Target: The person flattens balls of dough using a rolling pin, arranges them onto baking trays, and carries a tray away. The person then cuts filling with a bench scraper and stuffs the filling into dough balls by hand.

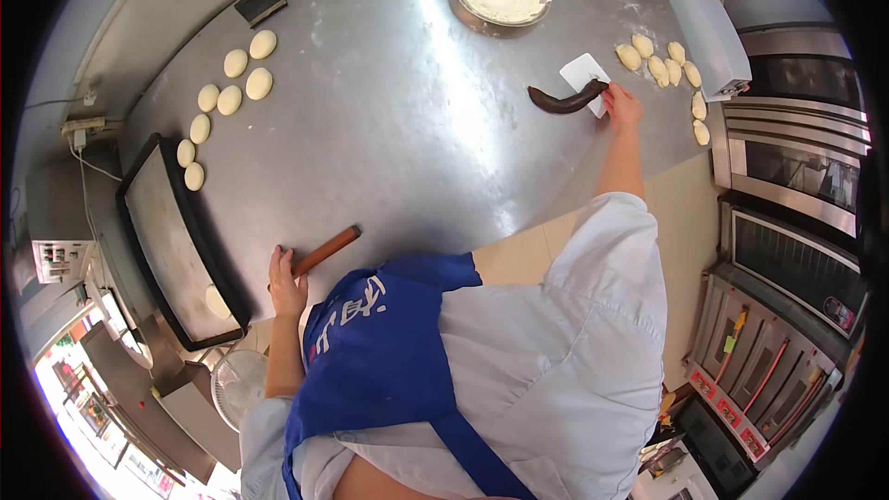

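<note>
Pinching a dark strip over the bench, across a white scraper: right hand fingers closed!
Down at the near edge, the left hand is on a brown rolling pin, its fingers' grip hard to tell from here.

A pale, creased short-sleeved shirt is worn under a royal-blue apron bearing large white characters, with a wide strap in matching blue.
</note>
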`<state>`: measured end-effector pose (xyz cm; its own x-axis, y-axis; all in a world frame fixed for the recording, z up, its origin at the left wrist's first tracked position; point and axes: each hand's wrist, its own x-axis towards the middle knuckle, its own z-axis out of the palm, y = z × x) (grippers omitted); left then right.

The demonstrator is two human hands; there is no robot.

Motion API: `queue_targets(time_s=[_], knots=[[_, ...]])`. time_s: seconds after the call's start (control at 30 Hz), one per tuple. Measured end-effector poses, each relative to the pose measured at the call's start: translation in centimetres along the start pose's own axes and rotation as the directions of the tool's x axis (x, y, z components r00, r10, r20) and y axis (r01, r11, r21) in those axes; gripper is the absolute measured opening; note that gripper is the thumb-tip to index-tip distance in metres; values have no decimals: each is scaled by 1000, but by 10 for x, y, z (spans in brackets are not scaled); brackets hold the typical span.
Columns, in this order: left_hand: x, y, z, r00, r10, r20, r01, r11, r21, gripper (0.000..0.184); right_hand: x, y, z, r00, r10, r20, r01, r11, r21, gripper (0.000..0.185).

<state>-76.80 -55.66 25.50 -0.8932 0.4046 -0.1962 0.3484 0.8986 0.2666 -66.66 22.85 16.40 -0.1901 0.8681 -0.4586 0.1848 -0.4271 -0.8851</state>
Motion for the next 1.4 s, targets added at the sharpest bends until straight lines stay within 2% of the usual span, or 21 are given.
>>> queue_targets(time_s=[0.27,0.37,0.43,0.5,0.6,0.67,0.7,0.73,0.77,0.8,0.87,0.9,0.97,1.03,1.07,1.17,1.2,1.27,1.3,1.37,1.4], knots=[[1,1,-4,1000,-16,19,17,1000,-23,61,-3,-1,0,1000,-27,12,28,996,-89,27],[4,-4,-4,994,101,-49,-101,995,3,60,29,27,-6,953,-255,-166,250,967,-49,20],[5,2,-6,995,78,-67,-82,995,-55,55,-8,8,15,918,-299,-261,265,951,-158,15],[6,-3,-5,993,66,-96,-75,993,-88,52,-57,5,63,920,-363,-149,369,929,16,16],[6,-12,5,991,74,-113,-82,994,-75,49,-184,28,154,891,-328,315,356,934,-35,19],[6,-20,19,986,84,-147,-106,983,-150,48,-299,56,218,762,-258,594,359,932,-57,21],[6,-19,17,987,88,-134,-110,979,-172,45,-344,87,246,668,-248,701,354,935,-6,22],[7,-19,16,988,94,-122,-117,973,-197,42,-396,109,272,568,-186,802,445,889,-108,21],[6,-22,18,981,120,-150,-146,973,-177,39,-450,135,295,418,-190,888,529,846,-68,20],[3,-25,20,974,150,-170,-177,972,-157,37,-514,138,311,302,-161,940,703,703,-106,18],[1,-29,16,993,106,58,-100,989,-106,35,-615,151,336,4,-140,990,785,613,83,19],[6,-40,35,984,150,101,-146,988,-45,38,-655,165,347,-147,-109,983,809,558,182,19],[-11,-51,39,974,199,-104,-217,952,-214,42,-716,203,368,-320,-186,929,760,535,369,19],[-31,-60,16,989,145,-35,-147,900,-410,45,-754,225,388,-473,-39,880,815,361,454,20],[-38,-67,7,992,128,1,-111,860,-498,46,-769,235,396,-531,39,846,821,271,503,22],[-45,-82,32,989,116,-94,-146,879,-454,48,-790,254,402,-614,36,789,788,-31,615,39],[-49,-83,35,992,112,-60,-127,884,-450,49,-789,259,396,-549,157,821,815,-115,568,58],[-49,-90,34,995,99,-9,-94,897,-431,49,-777,260,376,-574,105,812,794,-173,583,62],[-50,-93,39,991,122,-50,-131,889,-438,49,-771,255,365,-590,78,804,780,-202,592,65],[-52,-97,49,978,164,-131,-206,871,-446,49,-758,240,348,-619,158,769,754,-155,639,65],[-52,-94,50,983,97,-153,-166,823,-543,48,-749,230,345,-628,198,753,745,-128,655,65]])
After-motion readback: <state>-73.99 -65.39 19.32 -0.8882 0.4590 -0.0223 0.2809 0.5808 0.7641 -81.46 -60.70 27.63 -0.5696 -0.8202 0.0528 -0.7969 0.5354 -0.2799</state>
